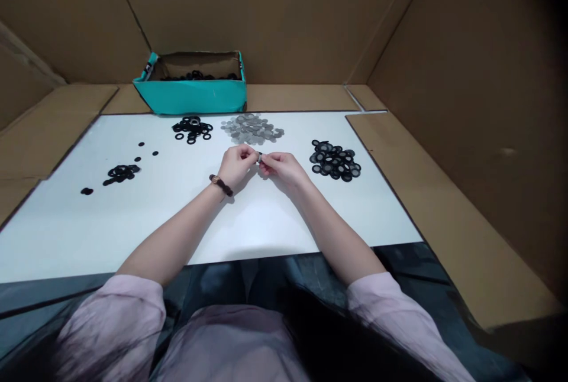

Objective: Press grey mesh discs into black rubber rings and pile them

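Fingers of the left hand [237,164] and right hand [284,168] pinch one small black-and-grey piece [260,158] (half hidden, that one!) just this side of the grey discs [251,129].

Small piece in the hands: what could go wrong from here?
The small piece is pinched between the left hand and the right hand, so it might slip and drop. The loose grey discs lie just beyond; a nudge could scatter them. Black rings sit close beside those discs, so the two might mix.
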A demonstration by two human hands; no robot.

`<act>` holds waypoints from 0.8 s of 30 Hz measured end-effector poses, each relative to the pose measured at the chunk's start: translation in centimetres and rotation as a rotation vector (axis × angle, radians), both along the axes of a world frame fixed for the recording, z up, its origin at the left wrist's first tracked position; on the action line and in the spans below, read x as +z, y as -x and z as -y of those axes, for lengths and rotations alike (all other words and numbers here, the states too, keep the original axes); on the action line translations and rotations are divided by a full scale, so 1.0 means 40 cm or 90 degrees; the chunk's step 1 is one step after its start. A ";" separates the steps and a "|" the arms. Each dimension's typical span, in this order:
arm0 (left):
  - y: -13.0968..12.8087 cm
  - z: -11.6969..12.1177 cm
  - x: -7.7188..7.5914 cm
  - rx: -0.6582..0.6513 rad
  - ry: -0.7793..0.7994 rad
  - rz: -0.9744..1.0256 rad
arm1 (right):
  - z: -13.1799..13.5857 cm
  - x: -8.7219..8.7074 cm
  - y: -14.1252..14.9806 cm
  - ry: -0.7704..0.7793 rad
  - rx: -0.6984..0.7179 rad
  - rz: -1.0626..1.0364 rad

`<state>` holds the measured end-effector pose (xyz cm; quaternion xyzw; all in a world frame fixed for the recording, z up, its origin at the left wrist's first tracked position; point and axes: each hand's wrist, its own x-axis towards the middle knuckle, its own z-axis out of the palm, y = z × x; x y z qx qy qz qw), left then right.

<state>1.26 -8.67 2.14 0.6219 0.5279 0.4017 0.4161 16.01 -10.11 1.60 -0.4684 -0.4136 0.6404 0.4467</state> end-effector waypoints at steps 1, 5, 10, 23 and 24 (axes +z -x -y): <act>0.000 0.000 0.001 -0.010 0.011 0.002 | 0.001 0.000 0.003 0.004 -0.001 0.001; 0.012 -0.007 0.017 -0.131 0.097 -0.019 | 0.002 0.008 0.010 0.009 0.035 0.038; 0.017 -0.002 0.035 -0.194 0.163 0.042 | 0.007 0.017 0.010 -0.042 0.063 0.082; -0.019 0.014 0.016 -0.055 0.218 0.253 | 0.005 -0.005 0.018 -0.014 0.006 0.059; -0.017 0.015 0.017 -0.069 0.226 0.250 | 0.006 -0.004 0.017 -0.012 0.019 0.064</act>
